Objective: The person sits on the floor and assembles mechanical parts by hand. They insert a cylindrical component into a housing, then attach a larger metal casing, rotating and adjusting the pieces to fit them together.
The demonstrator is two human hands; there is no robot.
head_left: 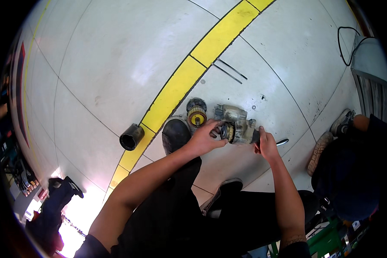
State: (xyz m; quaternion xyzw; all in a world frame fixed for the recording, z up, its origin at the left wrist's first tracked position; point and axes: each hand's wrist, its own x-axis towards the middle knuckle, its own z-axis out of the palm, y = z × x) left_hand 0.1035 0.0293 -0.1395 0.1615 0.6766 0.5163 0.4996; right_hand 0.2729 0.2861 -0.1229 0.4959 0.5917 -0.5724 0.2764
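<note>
A dirty grey metal motor housing (pixel 238 124) lies on the white floor in front of me. My left hand (pixel 206 136) has its fingers pinched on the round open end of the housing. My right hand (pixel 266 145) is closed around a dark tool handle at the housing's right side; a shiny metal end (pixel 282 141) sticks out past my fingers. A yellow-and-copper wound rotor part (pixel 197 113) stands just left of the housing, beside the yellow floor stripe (pixel 180 84).
A black cylindrical casing (pixel 131 136) lies on the stripe to the left. Two thin rods (pixel 230 69) rest farther out. My black shoes (pixel 175 134) are near the parts. Another person's shoe (pixel 319 150) and dark clothing sit at right, near a grey box with a cable (pixel 346 45).
</note>
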